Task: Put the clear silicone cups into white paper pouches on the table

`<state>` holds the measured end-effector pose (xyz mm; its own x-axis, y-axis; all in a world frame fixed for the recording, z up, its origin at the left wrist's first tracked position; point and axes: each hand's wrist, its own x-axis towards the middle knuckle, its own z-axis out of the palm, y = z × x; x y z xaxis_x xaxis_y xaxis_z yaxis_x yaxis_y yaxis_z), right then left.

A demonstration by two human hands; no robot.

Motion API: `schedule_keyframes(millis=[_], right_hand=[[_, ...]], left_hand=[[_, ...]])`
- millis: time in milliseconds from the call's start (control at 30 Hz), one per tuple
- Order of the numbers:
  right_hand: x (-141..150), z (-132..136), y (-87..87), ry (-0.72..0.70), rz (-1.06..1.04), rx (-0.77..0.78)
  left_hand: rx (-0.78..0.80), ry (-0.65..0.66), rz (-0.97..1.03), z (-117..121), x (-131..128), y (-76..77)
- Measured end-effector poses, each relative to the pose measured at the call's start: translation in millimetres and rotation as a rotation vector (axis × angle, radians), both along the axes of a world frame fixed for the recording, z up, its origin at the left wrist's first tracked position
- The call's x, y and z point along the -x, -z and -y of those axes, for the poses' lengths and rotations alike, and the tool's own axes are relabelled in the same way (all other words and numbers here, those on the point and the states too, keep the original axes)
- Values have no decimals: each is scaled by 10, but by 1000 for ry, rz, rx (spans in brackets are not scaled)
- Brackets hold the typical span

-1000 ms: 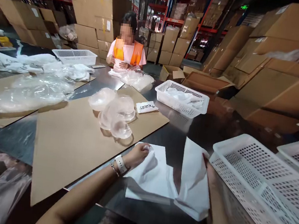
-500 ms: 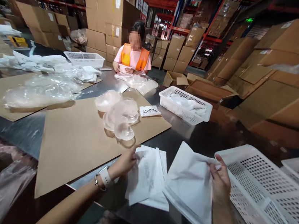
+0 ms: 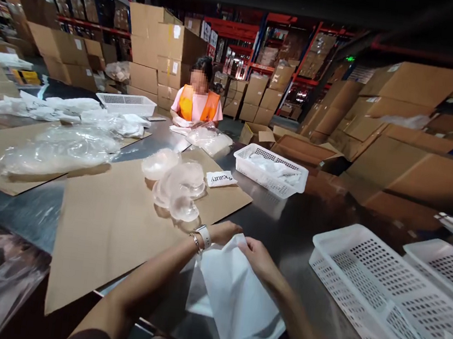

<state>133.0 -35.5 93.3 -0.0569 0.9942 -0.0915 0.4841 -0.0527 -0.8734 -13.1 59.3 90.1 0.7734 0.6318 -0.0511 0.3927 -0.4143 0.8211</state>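
A white pouch (image 3: 241,303) that looks like thin soft sheet hangs over the near table edge, its top pulled up. My right hand (image 3: 259,256) pinches the upper edge of this pouch, thumb on the near side. At the pouch's top left corner is my left hand (image 3: 225,232), its fingers mostly hidden behind the raised edge; a white watch and a bracelet are on that wrist. Partly under the pouch lies another white pouch (image 3: 197,292). Ahead on brown cardboard (image 3: 99,231) sits a cluster of translucent, rounded pieces (image 3: 181,183) beside a small white packet (image 3: 220,178) printed with "beauty".
White perforated baskets stand to the right (image 3: 363,263) and farther back (image 3: 268,183), the latter holding white packets. Clear plastic bags (image 3: 59,149) lie at left. Across the table a co-worker in an orange vest (image 3: 209,107) handles something white. Cardboard boxes (image 3: 171,47) are stacked behind.
My right hand has moved left with its white pouch, over the other pouch. My left hand has shifted right to meet it at the upper edge. The view has tilted up slightly.
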Motion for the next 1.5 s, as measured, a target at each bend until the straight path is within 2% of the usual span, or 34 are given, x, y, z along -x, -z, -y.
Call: schedule_keyframes(millis=[100, 200, 367, 467, 567, 667, 733, 767, 833, 900, 967, 1033, 1133, 1200, 1233, 1300, 1367, 1400, 1467, 1500], right_hand=[[-9, -87, 395, 104, 76, -41], [-78, -94, 611, 203, 148, -73], [-136, -93, 706, 254, 211, -93], [-165, -91, 695, 269, 241, -102], [-214, -66, 648, 283, 284, -108], [-242, -13, 586, 320, 339, -118], [-220, 35, 562, 325, 443, -224], [-193, 61, 560, 281, 525, -297], [-111, 117, 576, 77, 711, -366], [-7, 168, 608, -146, 856, -258], [88, 202, 633, -251, 932, -103], [142, 206, 631, -283, 965, -33], [93, 180, 531, -319, 965, -11], [-49, 200, 379, -190, 1020, -41], [-155, 246, 283, -51, 1082, -84], [-425, 445, 87, 335, 1245, -197], [-742, 791, -50, 727, 1399, -249], [-903, 1003, -78, 888, 1460, -219], [-1202, 1439, -59, 1046, 1542, -100], [-1326, 1639, -24, 1067, 1565, -52]], left_hand=[[48, -57, 2, -47, 20, 114], [132, -153, -6, -22, 241, 243], [267, -229, -31, 126, 614, 382], [383, -217, -73, 166, 661, 427], [389, -214, -95, 138, 649, 455], [261, -251, -111, 90, 669, 447], [102, -306, -114, 79, 695, 413], [13, -332, -114, 84, 702, 390], [-141, -368, -106, 122, 686, 352], [-314, -355, -110, 195, 619, 355], [-557, -282, -146, 293, 514, 429], [-787, -185, -202, 396, 403, 575], [-887, -86, -255, 509, 295, 848], [-936, -61, -247, 532, 273, 1007], [-967, -71, -232, 528, 272, 1071], [-1036, -95, -193, 496, 275, 1174], [-1090, -108, -167, 455, 276, 1249], [-1109, -112, -158, 436, 275, 1278], [-1120, -115, -151, 411, 271, 1315], [-1111, -111, -154, 406, 269, 1320]])
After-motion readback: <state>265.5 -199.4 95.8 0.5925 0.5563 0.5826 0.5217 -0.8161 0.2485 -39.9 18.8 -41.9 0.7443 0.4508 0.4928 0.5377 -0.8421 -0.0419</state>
